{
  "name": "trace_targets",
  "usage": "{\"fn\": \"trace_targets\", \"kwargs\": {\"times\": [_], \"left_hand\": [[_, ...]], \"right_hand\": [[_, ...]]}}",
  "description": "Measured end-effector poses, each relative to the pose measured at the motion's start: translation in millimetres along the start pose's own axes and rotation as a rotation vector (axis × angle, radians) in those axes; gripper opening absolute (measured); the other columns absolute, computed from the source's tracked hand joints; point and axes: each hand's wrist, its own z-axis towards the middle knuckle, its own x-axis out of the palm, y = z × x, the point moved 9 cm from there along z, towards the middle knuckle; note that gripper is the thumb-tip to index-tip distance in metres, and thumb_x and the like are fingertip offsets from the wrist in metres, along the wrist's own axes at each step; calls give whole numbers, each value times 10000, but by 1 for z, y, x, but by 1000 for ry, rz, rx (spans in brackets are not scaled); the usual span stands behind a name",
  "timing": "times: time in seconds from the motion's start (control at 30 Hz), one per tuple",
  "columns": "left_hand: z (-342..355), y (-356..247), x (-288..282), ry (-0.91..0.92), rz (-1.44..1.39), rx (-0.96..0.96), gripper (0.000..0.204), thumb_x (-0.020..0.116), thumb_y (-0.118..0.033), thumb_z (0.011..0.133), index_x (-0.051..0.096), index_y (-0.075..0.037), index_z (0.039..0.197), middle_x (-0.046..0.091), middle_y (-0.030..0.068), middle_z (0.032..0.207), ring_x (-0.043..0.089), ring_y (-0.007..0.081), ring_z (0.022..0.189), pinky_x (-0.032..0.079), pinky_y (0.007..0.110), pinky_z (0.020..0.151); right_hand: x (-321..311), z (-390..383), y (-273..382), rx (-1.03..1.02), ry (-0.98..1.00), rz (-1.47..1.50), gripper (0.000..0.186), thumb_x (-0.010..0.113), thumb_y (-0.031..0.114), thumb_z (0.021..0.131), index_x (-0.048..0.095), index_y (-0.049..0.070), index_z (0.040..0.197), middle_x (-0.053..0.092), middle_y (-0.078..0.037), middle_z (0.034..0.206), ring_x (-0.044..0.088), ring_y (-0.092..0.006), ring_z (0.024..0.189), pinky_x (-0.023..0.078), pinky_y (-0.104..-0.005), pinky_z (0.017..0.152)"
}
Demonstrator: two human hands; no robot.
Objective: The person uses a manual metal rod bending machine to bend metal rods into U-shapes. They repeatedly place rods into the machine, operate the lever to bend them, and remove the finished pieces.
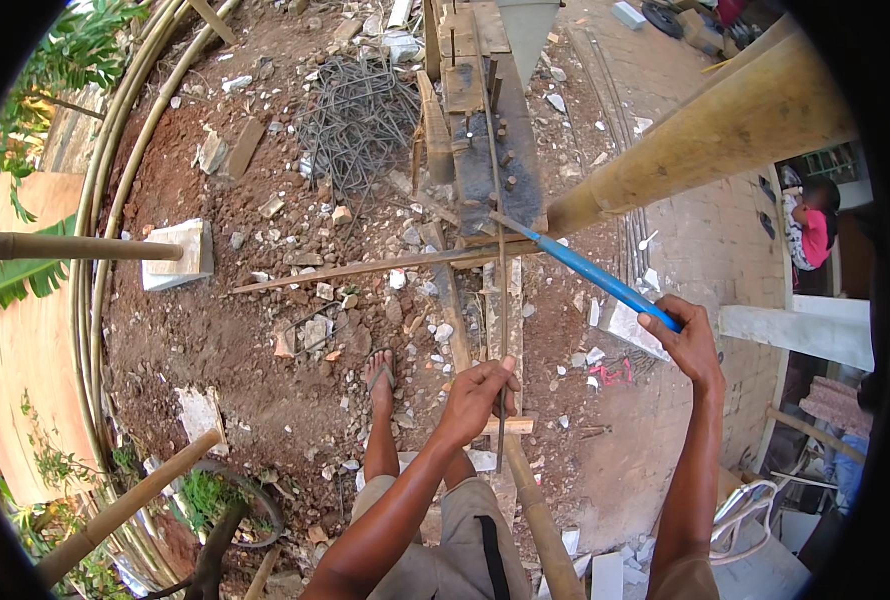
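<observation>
Steel rod, long and thin, runs from the near side to the far wooden bench. Left hand is closed around the rod's near part. Right hand grasps a blue pipe tool, whose far end touches the rod on the bench. A tangle of bent steel wire lies far left on the red soil.

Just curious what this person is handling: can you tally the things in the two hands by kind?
Thin steel reinforcing rod, gripped by the left hand: 1
Long blue metal bar tool, gripped by the right hand: 1
Total: 2
</observation>
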Motion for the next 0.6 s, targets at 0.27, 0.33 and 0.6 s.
{"fn": "trace_targets", "kwargs": {"times": [0.27, 0.33, 0.6], "left_hand": [[1, 7, 0, 18, -60, -32, 505, 593, -498, 1091, 691, -49, 882, 641, 28, 654, 641, 116, 582, 478, 259, 548], [1, 6, 0, 24, -67, -39, 496, 590, -472, 1098, 689, -32, 891, 641, 38, 655, 635, 121, 579, 482, 261, 548], [2, 6, -1, 46, -18, -43, 485, 565, -423, 1119, 677, 3, 917, 637, 57, 675, 624, 126, 592, 514, 269, 570]], "right_hand": [[-20, 33, 5, -26, 73, -55, 389, 887, 373, 861, 732, 21, 804, 505, -2, 629, 423, -116, 617, 330, -353, 572], [-8, 27, 6, -36, 92, -3, 398, 882, 379, 870, 726, 20, 800, 497, 3, 624, 418, -112, 613, 329, -354, 569], [33, 9, -28, 67, -9, -49, 507, 813, 466, 930, 666, 13, 756, 481, -38, 582, 427, -136, 573, 361, -381, 549]]}}
